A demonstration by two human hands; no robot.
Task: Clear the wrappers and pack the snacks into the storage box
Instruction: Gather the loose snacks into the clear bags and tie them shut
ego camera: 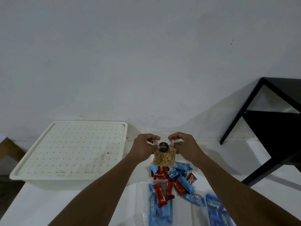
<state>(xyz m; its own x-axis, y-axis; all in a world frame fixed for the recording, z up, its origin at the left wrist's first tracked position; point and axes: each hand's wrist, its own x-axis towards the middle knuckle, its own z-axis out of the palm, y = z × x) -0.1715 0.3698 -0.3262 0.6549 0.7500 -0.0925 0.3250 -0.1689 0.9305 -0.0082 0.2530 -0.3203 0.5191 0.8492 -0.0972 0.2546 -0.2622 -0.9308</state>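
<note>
A clear bag of nuts [163, 158] with a round black label hangs in the air above the table, pinched at its top corners by both hands. My left hand [143, 147] grips the top left corner and my right hand [184, 146] the top right. Below the bag lies a pile of red snack bars [160, 194] and blue snack packets [184, 182]. The white storage box [71, 154] stands to the left with its perforated lid on.
Larger blue wrappers [216, 211] and clear plastic lie at the near edge of the white table [254, 160]. A black metal side table [273, 128] stands at the right against the wall. A wooden piece shows at the far left.
</note>
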